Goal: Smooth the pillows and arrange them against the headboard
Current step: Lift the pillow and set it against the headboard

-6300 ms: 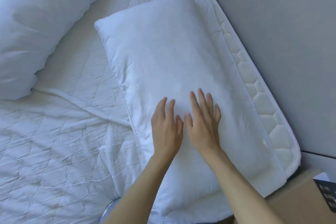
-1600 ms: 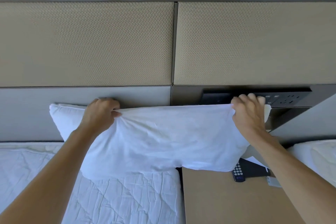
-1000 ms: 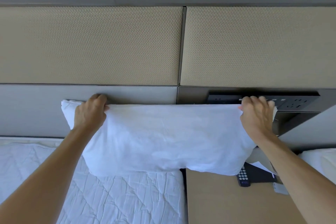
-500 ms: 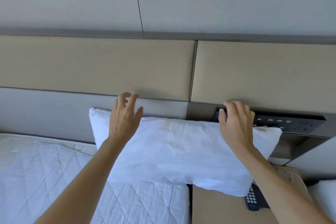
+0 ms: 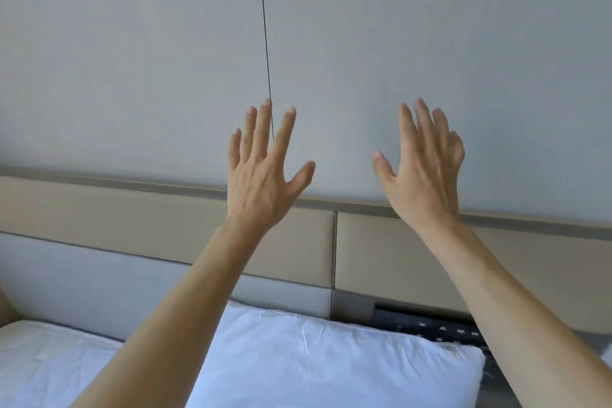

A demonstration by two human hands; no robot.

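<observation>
We hold our left hand (image 5: 265, 175) and right hand (image 5: 424, 175) up in front of the wall (image 5: 132, 43), fingers spread and empty, so nothing is gripped. The pillow (image 5: 331, 364) leans on the headboard (image 5: 132, 225) at the bed's (image 5: 43, 358) head edge, its right corner overhanging the side, likely needing a nudge left. We count one pillow, two hands, one socket strip (image 5: 430, 329).

Soft cloth below, matt panels above

The white rectangular cloth pillow (image 5: 331, 364) looked soft and faintly creased; the beige padded headboard panel (image 5: 132, 225) appeared finely textured, the grey wall (image 5: 132, 43) smooth and matt, the black socket strip (image 5: 430, 329) seemingly matt plastic.
</observation>
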